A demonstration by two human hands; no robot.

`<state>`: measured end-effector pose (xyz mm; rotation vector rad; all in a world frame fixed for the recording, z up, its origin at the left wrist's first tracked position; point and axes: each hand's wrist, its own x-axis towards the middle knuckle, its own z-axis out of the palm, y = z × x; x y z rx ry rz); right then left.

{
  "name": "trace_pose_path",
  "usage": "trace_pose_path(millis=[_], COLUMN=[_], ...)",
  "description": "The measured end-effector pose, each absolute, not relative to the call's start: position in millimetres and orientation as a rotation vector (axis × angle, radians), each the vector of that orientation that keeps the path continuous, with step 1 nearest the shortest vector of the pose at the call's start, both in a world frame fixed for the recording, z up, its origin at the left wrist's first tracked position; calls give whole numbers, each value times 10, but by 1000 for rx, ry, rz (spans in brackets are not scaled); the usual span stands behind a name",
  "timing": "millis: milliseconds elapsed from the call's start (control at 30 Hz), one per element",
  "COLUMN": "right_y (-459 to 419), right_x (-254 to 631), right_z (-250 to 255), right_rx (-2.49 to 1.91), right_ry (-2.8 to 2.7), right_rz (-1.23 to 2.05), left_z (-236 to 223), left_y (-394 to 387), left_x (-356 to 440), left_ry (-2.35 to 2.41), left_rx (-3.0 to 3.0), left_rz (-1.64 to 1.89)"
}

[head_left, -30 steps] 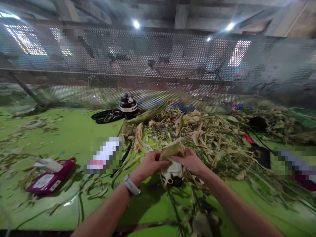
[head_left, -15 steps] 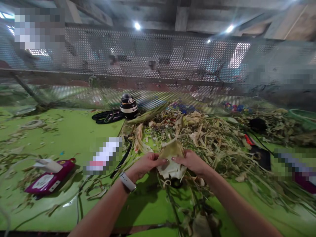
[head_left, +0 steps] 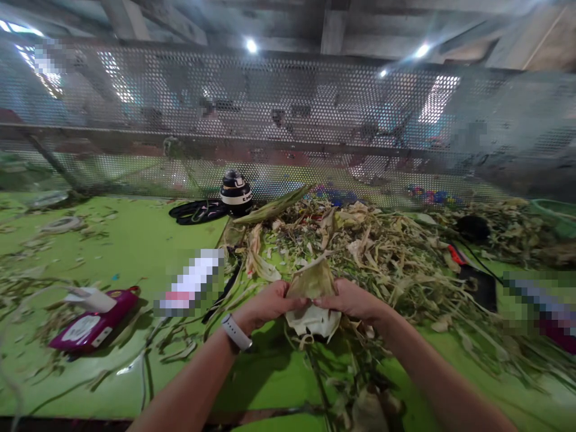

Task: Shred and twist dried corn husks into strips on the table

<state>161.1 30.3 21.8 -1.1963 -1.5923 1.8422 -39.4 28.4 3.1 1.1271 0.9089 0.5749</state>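
The left hand (head_left: 265, 305) and the right hand (head_left: 360, 299) were both closed on one pale husk piece (head_left: 314, 281), one at each side edge, with the thumbs laid across its face and their tips nearly meeting at the middle; the other fingers were mostly hidden, so how they pressed from behind could not be told. The husk piece thus lay directly between the hands, neither of them clearly nearer to it. Its longer axis seemed to run away from the person, across the line joining the two hands: the narrow end pointed out beyond the thumbs, while the whiter, ragged end spread on the near side of them, toward the body. Just behind the left hand, a watch (head_left: 237, 332) with a pale band circled the wrist. Below the grip, on the person's side, was bare green tabletop (head_left: 265, 372). Left of the grip, well apart, a maroon box (head_left: 90, 324) with a white plug on it rested on the table. Beyond the grip and to its right spread a heap of dry husks (head_left: 387, 240). Farther out, ahead and to the left, stood a black jar (head_left: 236, 193) with a white band, and past everything on the table rose a perforated screen (head_left: 270, 90).
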Motion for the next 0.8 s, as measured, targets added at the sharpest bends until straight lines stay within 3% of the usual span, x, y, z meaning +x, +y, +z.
trace_pose_path(millis=[800], right_y=[309], right_x=[1691], right_z=[218], right_rx=[-1233], right_ry=[-1996], right_rz=[1599], left_z=[144], left_y=[242], left_x=[-385], left_ry=[881], left_rx=[1341], left_rz=[462])
